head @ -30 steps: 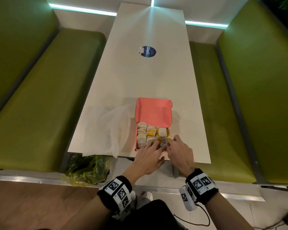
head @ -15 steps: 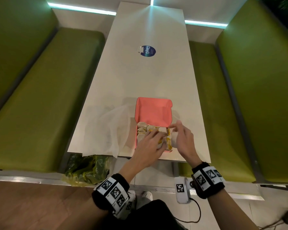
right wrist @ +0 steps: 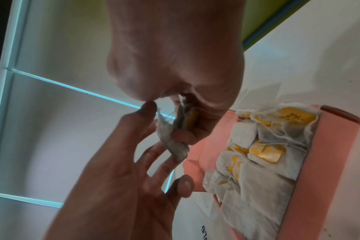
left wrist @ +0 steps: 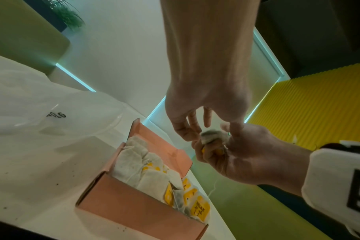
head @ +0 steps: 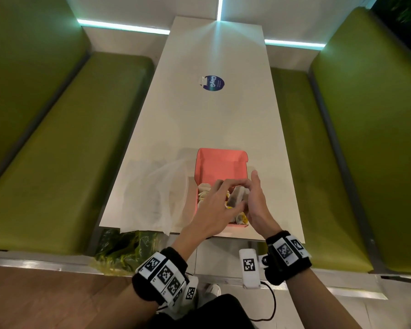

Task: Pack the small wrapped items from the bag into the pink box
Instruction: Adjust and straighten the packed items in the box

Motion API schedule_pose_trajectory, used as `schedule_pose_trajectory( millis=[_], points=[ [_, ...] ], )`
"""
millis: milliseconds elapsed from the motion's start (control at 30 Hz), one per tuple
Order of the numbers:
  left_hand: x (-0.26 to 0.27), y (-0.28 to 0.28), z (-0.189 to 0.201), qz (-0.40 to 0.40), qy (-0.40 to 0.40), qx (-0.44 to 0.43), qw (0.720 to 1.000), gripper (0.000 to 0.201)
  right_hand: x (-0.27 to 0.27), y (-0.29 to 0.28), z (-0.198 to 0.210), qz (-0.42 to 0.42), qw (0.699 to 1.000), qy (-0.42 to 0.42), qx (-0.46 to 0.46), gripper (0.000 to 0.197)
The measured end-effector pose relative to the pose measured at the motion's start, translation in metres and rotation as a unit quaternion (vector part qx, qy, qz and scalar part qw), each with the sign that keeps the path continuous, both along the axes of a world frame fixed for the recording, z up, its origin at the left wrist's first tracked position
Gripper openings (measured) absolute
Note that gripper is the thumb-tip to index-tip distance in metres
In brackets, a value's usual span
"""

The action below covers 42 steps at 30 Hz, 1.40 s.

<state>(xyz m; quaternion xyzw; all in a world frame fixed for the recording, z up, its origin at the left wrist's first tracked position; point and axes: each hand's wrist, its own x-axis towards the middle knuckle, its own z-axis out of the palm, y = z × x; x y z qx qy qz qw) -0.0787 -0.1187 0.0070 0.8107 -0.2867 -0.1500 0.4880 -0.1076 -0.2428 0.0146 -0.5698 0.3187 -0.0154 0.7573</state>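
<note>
A second ago both my hands were down in the pink box [head: 220, 162] on the worktop [head: 214, 115]; now they have lifted a tea bag [head: 237, 197] just above it. My left hand [head: 214, 207] and right hand [head: 255, 203] each pinch it between fingertips. The box looks nearly full, so I judge I'm refolding this one to fit; the clear plastic bag [head: 157, 193] lies flat beside it.

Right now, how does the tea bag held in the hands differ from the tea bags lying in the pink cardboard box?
The held tea bag is lifted above the pink cardboard box, pinched between left hand and right hand; the packed tea bags lie inside it, untouched. The held one hangs on edge and crumpled; the packed ones lie flat, side by side. Both are white paper bags with yellow tags.
</note>
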Motion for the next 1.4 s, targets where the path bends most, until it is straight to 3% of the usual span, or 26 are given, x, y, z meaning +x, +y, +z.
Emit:
schedule_pose_trajectory(
  millis=[133, 267, 500, 733, 833, 1067, 1267, 1400],
  points=[
    [0.000, -0.003, -0.007, 0.037, -0.001, -0.013, 0.999, 0.035, 0.003, 0.001, -0.004, -0.016, 1.000, 0.014, -0.010, 0.055],
    [0.003, -0.003, -0.011, 0.108, 0.075, -0.098, 0.986, 0.015, 0.005, -0.002, -0.009, -0.021, 0.999, 0.022, -0.036, 0.038],
    [0.014, 0.010, -0.011, 0.171, 0.195, -0.189, 0.947, 0.025, 0.000, -0.016, -0.016, -0.048, 0.990, 0.004, -0.133, 0.020],
    [0.015, 0.013, -0.003, 0.175, 0.232, -0.239, 0.927, 0.021, -0.007, 0.003, 0.005, 0.082, 0.988, -0.037, -0.124, 0.010],
    [0.014, 0.013, 0.000, 0.180, 0.237, -0.249, 0.921, 0.013, -0.009, 0.011, 0.008, 0.089, 0.987, -0.044, -0.127, 0.013],
    [0.011, 0.016, -0.005, 0.195, 0.189, -0.223, 0.936, 0.009, -0.009, 0.015, 0.009, 0.050, 0.989, -0.056, -0.125, 0.009],
    [0.007, 0.031, -0.009, 0.145, -0.038, -0.140, 0.979, 0.015, -0.011, 0.012, 0.008, 0.043, 0.991, -0.061, -0.109, 0.007],
    [0.007, 0.033, -0.013, 0.097, -0.108, -0.068, 0.987, 0.020, -0.012, 0.012, 0.008, 0.048, 0.991, -0.065, -0.103, 0.002]
  ],
)
